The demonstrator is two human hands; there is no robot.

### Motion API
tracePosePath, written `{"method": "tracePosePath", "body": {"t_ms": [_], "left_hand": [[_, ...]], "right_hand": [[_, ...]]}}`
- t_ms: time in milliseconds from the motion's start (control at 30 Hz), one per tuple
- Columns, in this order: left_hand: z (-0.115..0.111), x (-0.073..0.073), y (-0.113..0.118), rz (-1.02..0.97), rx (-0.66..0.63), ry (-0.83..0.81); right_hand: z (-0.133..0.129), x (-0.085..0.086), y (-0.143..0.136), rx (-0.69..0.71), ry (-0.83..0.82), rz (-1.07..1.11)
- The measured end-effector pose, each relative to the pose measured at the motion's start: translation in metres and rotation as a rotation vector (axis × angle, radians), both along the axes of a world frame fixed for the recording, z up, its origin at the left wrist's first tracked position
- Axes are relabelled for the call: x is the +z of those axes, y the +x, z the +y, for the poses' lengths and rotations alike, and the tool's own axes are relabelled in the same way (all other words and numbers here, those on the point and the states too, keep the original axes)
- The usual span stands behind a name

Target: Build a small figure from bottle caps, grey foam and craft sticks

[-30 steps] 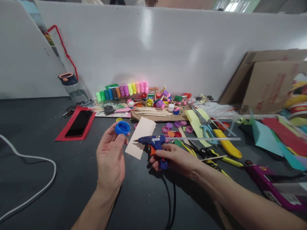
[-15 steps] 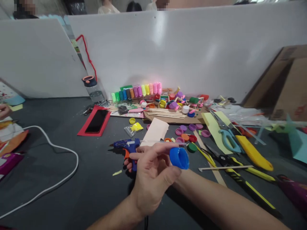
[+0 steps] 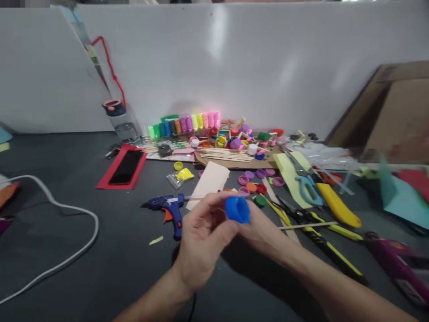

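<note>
A blue bottle cap [image 3: 237,209] is pinched between the thumb and fingers of my left hand [image 3: 203,237], its hollow side turned partly towards me. My right hand [image 3: 256,226] is just behind the cap, on its right. Its fingers are hidden by the cap and my left hand, so their grip does not show. To the left of my hands a blue glue gun [image 3: 170,208] with an orange trigger lies on its side on the dark table. Beyond my hands lies a piece of pale card [image 3: 211,176].
Several coloured caps [image 3: 250,187] lie behind my hands. To the right are pliers [image 3: 310,219], blue-handled scissors [image 3: 308,190], a yellow cutter [image 3: 338,205] and a purple packet [image 3: 395,264]. On the left are a phone [image 3: 125,167], a water bottle [image 3: 120,123] and a white cable [image 3: 94,219].
My right hand has let go of the glue gun, which now lies on the table, and has drawn back right to behind the cap. My left hand still holds the cap. The view has shifted.
</note>
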State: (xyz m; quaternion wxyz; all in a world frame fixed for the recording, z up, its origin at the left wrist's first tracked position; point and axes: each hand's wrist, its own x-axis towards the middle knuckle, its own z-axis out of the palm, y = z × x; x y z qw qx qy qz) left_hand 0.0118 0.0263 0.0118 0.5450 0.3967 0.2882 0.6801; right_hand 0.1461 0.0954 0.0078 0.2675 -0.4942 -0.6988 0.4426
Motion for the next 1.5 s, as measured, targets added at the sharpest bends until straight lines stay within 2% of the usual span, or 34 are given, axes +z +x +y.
{"method": "tracePosePath", "body": {"t_ms": [67, 167, 267, 367, 500, 667, 800, 900, 1067, 1167, 1267, 1400, 1500], "left_hand": [[0.003, -0.001, -0.001, -0.035, 0.073, -0.017], [0.009, -0.004, -0.003, -0.089, 0.147, -0.063], [0.012, -0.006, -0.001, -0.117, 0.118, -0.127], [0.011, -0.01, 0.003, -0.099, 0.045, -0.196], [0.01, -0.016, 0.007, -0.052, -0.006, -0.259], [0.01, -0.023, 0.011, 0.0, -0.061, -0.352], [0.01, -0.029, 0.016, 0.031, -0.113, -0.393], [0.01, -0.034, 0.019, 0.014, -0.148, -0.428], [0.009, -0.036, 0.02, 0.024, -0.127, -0.493], [0.007, -0.038, 0.02, 0.097, -0.145, -0.498], [0.004, -0.038, 0.019, 0.225, -0.147, -0.468], [0.001, -0.035, 0.019, 0.396, -0.11, -0.43], [0.001, -0.032, 0.02, 0.441, -0.072, -0.416]], "right_hand": [[0.002, 0.006, 0.03, 0.09, 0.176, -0.078], [0.003, 0.0, 0.061, 0.152, 0.423, -0.366], [-0.002, -0.016, 0.071, 0.281, 0.457, -0.574], [-0.009, -0.031, 0.07, 0.3, 0.486, -0.646], [-0.013, -0.039, 0.069, 0.262, 0.476, -0.505], [-0.016, -0.032, 0.07, 0.169, 0.403, -0.174], [-0.019, -0.024, 0.069, 0.229, 0.351, 0.089], [-0.022, -0.024, 0.071, 0.247, 0.307, 0.188], [-0.025, -0.027, 0.077, -0.011, 0.205, 0.341], [-0.024, -0.024, 0.082, 0.02, 0.3, 0.353], [-0.024, -0.022, 0.084, 0.083, 0.415, 0.269], [-0.024, -0.022, 0.085, 0.101, 0.434, 0.206], [-0.025, -0.021, 0.085, 0.143, 0.461, 0.175]]}}
